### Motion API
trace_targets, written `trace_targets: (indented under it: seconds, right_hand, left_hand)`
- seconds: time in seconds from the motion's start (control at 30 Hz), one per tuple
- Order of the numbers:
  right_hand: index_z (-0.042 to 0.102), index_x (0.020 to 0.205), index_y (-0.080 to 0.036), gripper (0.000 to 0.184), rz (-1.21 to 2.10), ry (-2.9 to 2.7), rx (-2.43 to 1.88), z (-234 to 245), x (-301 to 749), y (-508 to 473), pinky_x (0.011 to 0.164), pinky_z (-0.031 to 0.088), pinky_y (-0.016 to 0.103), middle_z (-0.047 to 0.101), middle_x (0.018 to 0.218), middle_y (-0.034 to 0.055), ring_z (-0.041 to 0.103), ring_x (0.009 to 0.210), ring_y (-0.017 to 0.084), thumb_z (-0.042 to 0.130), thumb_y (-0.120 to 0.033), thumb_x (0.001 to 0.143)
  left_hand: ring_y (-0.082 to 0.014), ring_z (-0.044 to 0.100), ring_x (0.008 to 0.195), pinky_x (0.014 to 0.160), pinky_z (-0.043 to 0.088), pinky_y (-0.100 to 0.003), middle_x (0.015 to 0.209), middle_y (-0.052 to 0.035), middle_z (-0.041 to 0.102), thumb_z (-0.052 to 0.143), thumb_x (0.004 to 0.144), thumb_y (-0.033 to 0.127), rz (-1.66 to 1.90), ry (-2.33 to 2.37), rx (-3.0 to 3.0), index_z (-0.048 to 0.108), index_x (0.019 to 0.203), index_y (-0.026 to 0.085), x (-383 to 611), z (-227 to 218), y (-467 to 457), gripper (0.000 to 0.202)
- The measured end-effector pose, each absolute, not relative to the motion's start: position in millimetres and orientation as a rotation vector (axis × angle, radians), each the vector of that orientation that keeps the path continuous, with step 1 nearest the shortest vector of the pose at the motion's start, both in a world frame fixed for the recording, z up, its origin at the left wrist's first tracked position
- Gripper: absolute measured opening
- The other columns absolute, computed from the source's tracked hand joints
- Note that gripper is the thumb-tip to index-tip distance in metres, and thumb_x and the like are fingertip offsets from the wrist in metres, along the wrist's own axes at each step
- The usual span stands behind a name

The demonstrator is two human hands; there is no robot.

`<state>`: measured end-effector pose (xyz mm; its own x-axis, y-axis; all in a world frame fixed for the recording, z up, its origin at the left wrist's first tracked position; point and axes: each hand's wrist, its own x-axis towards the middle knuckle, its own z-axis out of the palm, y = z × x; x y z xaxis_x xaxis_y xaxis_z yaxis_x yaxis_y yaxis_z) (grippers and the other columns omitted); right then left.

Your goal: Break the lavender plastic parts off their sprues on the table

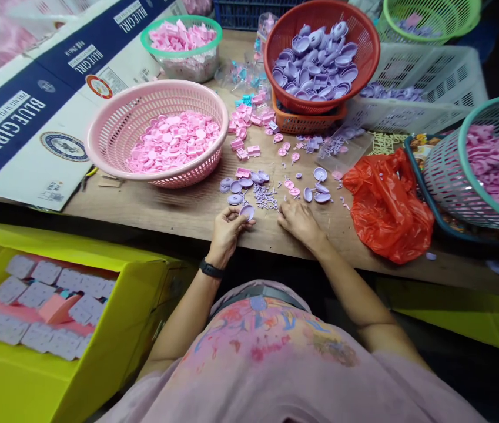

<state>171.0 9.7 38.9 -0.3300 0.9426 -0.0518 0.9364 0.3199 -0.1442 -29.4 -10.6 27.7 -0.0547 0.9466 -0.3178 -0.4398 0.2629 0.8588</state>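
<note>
My left hand point(228, 234), with a black band on its wrist, pinches a purple oval plastic shell point(247, 212) just above the table's front edge. To its right, my right hand point(301, 222) rests on the wood with fingers curled in and fingertips down; whatever they hold, if anything, is hidden. Between and beyond the hands lies a pile of tiny purple plastic sticks point(265, 197). Loose purple shells point(235, 187) lie left of that pile, and more purple shells point(321, 192) lie on the right, past my right hand. Small pink round pieces point(292, 188) are scattered between.
A pink basket point(156, 170) of pink pieces stands left. Behind are a red basket point(275, 100) of purple shells and a green-rimmed basket point(220, 41). An orange-red plastic bag point(390, 205) and a teal basket point(465, 147) stand right. Below left sits a yellow box point(112, 317).
</note>
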Motion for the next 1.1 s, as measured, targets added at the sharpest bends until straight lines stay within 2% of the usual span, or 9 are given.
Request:
trace_targets:
  seconds: [0.17, 0.23, 0.43, 0.57, 0.73, 0.9, 1.1]
  right_hand:
    - [0.066, 0.113, -0.008, 0.028, 0.177, -2.524, -1.785, 32.5, 170.2, 15.4, 0.094, 0.047, 0.041, 0.066, 0.114, 0.0223, 0.061, 0.107, 0.032, 0.05, -0.012, 0.09]
    - [0.067, 0.107, -0.008, 0.025, 0.194, -2.439, -1.778, 27.7, 173.8, 18.2, 0.092, 0.048, 0.041, 0.067, 0.11, 0.0217, 0.062, 0.104, 0.032, 0.05, -0.012, 0.09]
    - [0.062, 0.083, -0.018, 0.009, 0.383, -2.007, -1.547, 16.4, 180.1, 13.9, 0.076, 0.053, 0.034, 0.068, 0.086, 0.0088, 0.064, 0.079, 0.022, 0.054, -0.014, 0.083]
    - [0.061, 0.078, -0.021, 0.005, 0.681, -1.676, -1.437, 21.9, 169.4, 1.6, 0.065, 0.057, 0.029, 0.068, 0.075, 0.0024, 0.066, 0.064, 0.016, 0.062, -0.024, 0.082]
    - [0.061, 0.079, -0.022, 0.012, 0.951, -1.469, -1.376, 33.6, 151.3, -9.4, 0.066, 0.06, 0.028, 0.072, 0.076, 0.0014, 0.073, 0.069, 0.018, 0.068, -0.032, 0.08]
    - [0.062, 0.082, -0.021, 0.01, 0.79, -1.686, -1.314, 41.7, 137.7, -13.9, 0.069, 0.055, 0.026, 0.07, 0.079, 0.0012, 0.067, 0.068, 0.014, 0.06, -0.028, 0.088]
    - [0.055, 0.081, -0.022, 0.011, 0.648, -1.859, -1.316, 46.5, 128.5, -16.1, 0.072, 0.047, 0.026, 0.064, 0.079, 0.0021, 0.058, 0.072, 0.015, 0.052, -0.022, 0.092]
  left_hand:
    - [-0.0164, 0.074, 0.066, 0.062, 0.058, -0.022, 0.074, 0.0029, 0.07, 0.09, 0.053, 0.023, 1.259, 1.075, 0.598, 0.059, 0.099, 0.018, -27.6, 26.7, -11.9, 0.055]
    - [-0.0168, 0.075, 0.068, 0.064, 0.059, -0.023, 0.078, 0.0006, 0.071, 0.09, 0.055, 0.027, 1.247, 1.077, 0.616, 0.063, 0.097, 0.016, -27.2, 26.9, -12.7, 0.05]
    - [-0.0139, 0.071, 0.062, 0.062, 0.06, -0.024, 0.071, 0.0006, 0.069, 0.089, 0.058, 0.036, 1.295, 1.126, 0.645, 0.062, 0.082, 0.015, -27.4, 25.2, -11.8, 0.042]
    - [-0.0117, 0.068, 0.058, 0.059, 0.057, -0.022, 0.067, 0.0007, 0.068, 0.087, 0.061, 0.036, 1.305, 1.148, 0.695, 0.059, 0.08, 0.016, -23.6, 21.1, -10.5, 0.039]
    - [-0.0126, 0.069, 0.062, 0.064, 0.059, -0.025, 0.075, -0.0002, 0.072, 0.083, 0.067, 0.035, 1.336, 1.177, 0.834, 0.062, 0.093, 0.017, -15.7, 14.2, -12.5, 0.037]
    - [-0.0161, 0.072, 0.078, 0.072, 0.06, -0.026, 0.092, -0.0059, 0.077, 0.075, 0.078, 0.036, 1.402, 1.318, 1.126, 0.073, 0.095, 0.016, -13.8, 11.0, -16.4, 0.026]
    - [-0.0193, 0.074, 0.093, 0.089, 0.058, -0.031, 0.102, -0.0058, 0.079, 0.07, 0.086, 0.033, 1.43, 1.422, 1.293, 0.077, 0.102, 0.02, -13.6, 12.1, -22.6, 0.022]
